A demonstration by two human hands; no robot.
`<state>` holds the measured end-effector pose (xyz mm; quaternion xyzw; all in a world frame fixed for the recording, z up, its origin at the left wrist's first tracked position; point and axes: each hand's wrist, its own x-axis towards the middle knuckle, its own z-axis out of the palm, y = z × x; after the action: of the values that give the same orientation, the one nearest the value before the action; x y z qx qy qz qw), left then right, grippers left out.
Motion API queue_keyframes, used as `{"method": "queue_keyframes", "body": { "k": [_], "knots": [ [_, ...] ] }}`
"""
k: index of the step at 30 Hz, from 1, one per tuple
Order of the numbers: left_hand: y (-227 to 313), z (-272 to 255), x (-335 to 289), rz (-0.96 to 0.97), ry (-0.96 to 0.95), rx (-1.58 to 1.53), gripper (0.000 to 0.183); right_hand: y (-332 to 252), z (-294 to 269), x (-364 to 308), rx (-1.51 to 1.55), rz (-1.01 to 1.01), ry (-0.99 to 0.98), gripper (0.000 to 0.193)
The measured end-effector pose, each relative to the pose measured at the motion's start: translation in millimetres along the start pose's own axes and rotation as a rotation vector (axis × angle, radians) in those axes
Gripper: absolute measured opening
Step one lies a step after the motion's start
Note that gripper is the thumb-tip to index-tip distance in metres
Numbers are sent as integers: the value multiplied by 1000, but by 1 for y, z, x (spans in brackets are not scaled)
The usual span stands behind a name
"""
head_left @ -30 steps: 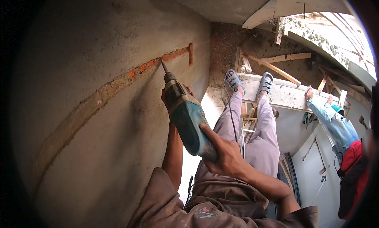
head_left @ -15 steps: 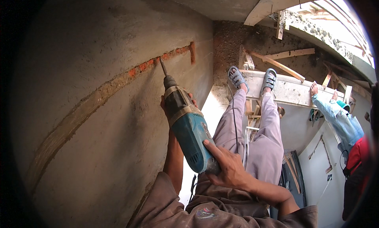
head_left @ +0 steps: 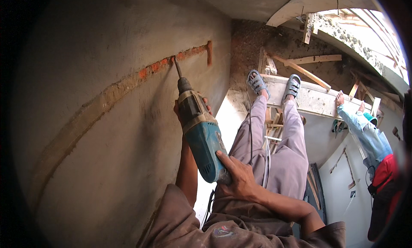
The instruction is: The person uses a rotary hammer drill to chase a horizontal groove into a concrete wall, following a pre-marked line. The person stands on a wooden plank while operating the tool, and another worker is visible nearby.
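A teal and black rotary hammer drill is held up against the plastered wall. Its bit points up into a chased groove where orange-red brick shows. My left hand wraps round the front of the drill body from behind, so most of it is hidden and mainly fingertips show. At the back end, my right hand grips the handle, with one finger laid along the casing. The handle itself is mostly covered by that hand.
My sandalled feet stand on a pale plank. Wooden props and rough concrete lie beyond. At the right, another person in blue jeans and a red top is on the same plank. A cable runs beside my leg.
The bit tip has shifted slightly up and along the groove. The drill's rear has tipped a little up and left, with both hands still on it.
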<state>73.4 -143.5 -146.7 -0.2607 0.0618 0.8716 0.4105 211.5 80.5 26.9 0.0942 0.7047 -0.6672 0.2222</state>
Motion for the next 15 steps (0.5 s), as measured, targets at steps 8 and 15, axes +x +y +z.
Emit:
{"method": "queue_keyframes", "body": {
  "k": [8,15],
  "knots": [
    [-1,-27,28,-157,-159,-130,74,-14,-13,28,29,62,39,102],
    [-70,22,17,91,254,218,64,5,-43,-26,183,137,108,101]
  ]
}}
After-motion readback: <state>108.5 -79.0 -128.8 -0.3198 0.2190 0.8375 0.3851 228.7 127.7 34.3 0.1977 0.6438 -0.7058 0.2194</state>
